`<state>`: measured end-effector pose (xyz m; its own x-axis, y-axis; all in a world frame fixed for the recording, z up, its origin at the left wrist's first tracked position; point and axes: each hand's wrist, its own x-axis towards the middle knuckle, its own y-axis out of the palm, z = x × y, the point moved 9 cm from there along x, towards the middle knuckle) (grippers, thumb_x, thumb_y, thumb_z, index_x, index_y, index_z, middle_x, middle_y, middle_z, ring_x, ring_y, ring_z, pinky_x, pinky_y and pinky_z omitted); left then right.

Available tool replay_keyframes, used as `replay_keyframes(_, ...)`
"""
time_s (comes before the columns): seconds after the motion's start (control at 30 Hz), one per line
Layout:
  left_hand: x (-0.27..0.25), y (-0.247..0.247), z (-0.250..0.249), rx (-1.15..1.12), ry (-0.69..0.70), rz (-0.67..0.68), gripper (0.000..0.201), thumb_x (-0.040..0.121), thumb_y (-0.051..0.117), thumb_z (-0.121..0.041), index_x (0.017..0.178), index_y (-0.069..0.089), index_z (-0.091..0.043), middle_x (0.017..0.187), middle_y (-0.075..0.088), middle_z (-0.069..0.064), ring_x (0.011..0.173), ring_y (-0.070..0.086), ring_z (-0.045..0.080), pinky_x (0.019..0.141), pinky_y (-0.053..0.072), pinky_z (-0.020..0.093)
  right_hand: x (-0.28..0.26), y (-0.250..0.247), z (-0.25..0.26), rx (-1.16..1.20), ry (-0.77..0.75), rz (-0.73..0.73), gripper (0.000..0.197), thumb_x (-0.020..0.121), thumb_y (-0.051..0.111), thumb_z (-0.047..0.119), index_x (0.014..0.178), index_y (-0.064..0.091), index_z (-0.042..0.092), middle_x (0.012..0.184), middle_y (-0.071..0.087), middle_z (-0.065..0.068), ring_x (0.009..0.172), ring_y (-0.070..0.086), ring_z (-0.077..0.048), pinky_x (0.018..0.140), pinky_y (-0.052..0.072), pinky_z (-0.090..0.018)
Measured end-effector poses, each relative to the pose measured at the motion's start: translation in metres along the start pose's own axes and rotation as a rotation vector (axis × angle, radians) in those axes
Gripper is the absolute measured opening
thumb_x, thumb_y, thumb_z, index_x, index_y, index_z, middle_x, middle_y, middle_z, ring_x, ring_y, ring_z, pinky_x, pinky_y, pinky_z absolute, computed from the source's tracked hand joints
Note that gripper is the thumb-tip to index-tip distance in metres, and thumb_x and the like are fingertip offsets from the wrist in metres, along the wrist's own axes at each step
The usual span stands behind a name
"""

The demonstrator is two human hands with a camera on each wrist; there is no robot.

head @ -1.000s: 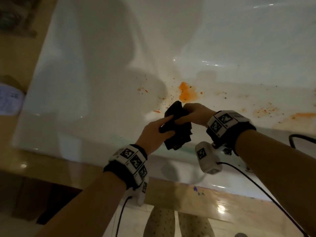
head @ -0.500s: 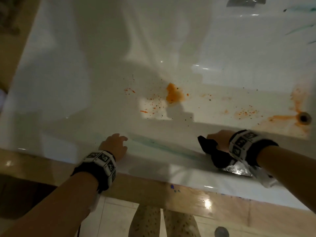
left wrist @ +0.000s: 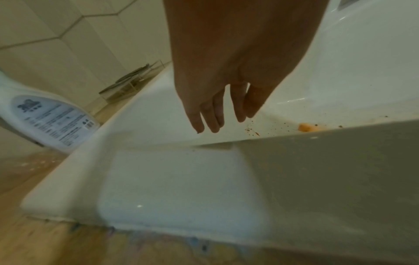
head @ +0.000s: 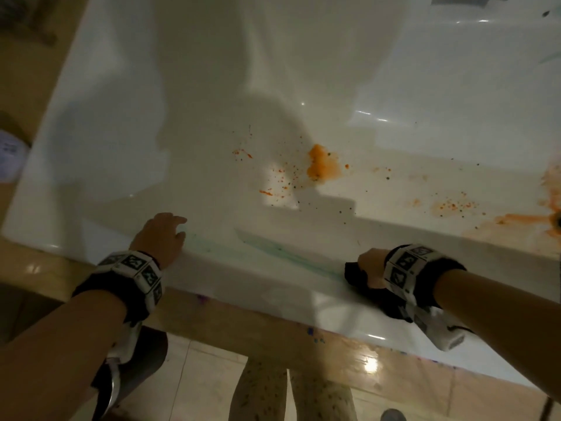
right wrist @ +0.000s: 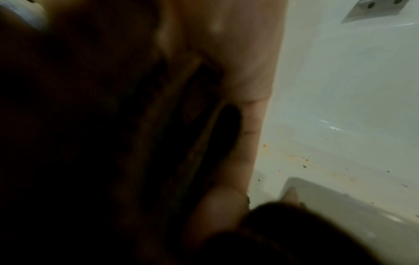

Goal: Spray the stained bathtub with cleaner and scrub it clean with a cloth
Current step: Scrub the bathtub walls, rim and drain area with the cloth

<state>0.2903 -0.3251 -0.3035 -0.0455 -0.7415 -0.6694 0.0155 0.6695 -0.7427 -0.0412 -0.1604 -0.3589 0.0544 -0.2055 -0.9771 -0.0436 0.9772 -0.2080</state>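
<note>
The white bathtub (head: 212, 86) fills most of the head view, and its floor is marked: a thick orange stain (head: 321, 164) sits right of centre, with fine specks scattered around it and a paler orange smear (head: 528, 220) running to the drain (head: 558, 221) at the right edge. A faint green streak (head: 282, 250) runs along the near inner wall, low in the frame.

Your right hand (head: 372, 268) is at the lower right, on the tub's near rim, and its grip is closed around the dark cloth (head: 353, 273), which bunches out on both sides of your fist and lies against the rim. In the right wrist view the cloth (right wrist: 283, 238) is a dark blur under your fingers.

Your left hand (head: 161, 235) is at lower centre-left, over the same rim, its grip loose and holding nothing; the left wrist view shows the fingers (left wrist: 213, 114) hanging straight and slightly spread above the tub.

A white cleaner bottle (left wrist: 45, 118) with a printed label stands on the wooden ledge (left wrist: 27, 172) at the left of that view, just beside the tub's corner. Pale tiles (left wrist: 68, 35) rise behind it.
</note>
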Motion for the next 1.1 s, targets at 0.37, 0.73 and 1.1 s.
replay_keyframes(0.37,0.013,-0.015,0.060,-0.107,-0.050,-0.077,0.055,0.088,0.039,0.011,0.139,0.044,-0.010,0.147,0.035,0.014,0.133,0.036,0.031,0.111,0.029,0.038,0.006,-0.014,0.062,-0.103,-0.097,0.157,0.036,0.099,0.039,0.018,0.124,0.050,-0.005,0.130,0.053,-0.019,0.119,0.051,-0.031,0.101,0.039,-0.033)
replay_keyframes(0.73,0.035,-0.042,0.105,-0.261,0.124,-0.344,0.050,0.086,0.035,0.016,0.123,0.059,-0.006,0.132,0.051,0.014,0.120,0.050,0.030,0.105,0.037,0.035,0.052,-0.135,0.206,0.138,-0.329,-0.074,0.028,0.093,0.047,0.013,0.119,0.054,0.002,0.121,0.055,-0.015,0.109,0.053,-0.030,0.088,0.042,-0.033)
replay_keyframes(1.1,0.056,-0.053,0.104,-0.303,0.114,-0.326,0.047,0.087,0.035,0.014,0.121,0.060,-0.005,0.129,0.052,0.014,0.114,0.052,0.029,0.097,0.036,0.025,0.015,-0.207,0.230,0.583,-0.650,-0.188,0.056,0.092,0.052,0.007,0.142,0.035,0.026,0.129,0.055,-0.003,0.115,0.052,-0.017,0.090,0.035,-0.017)
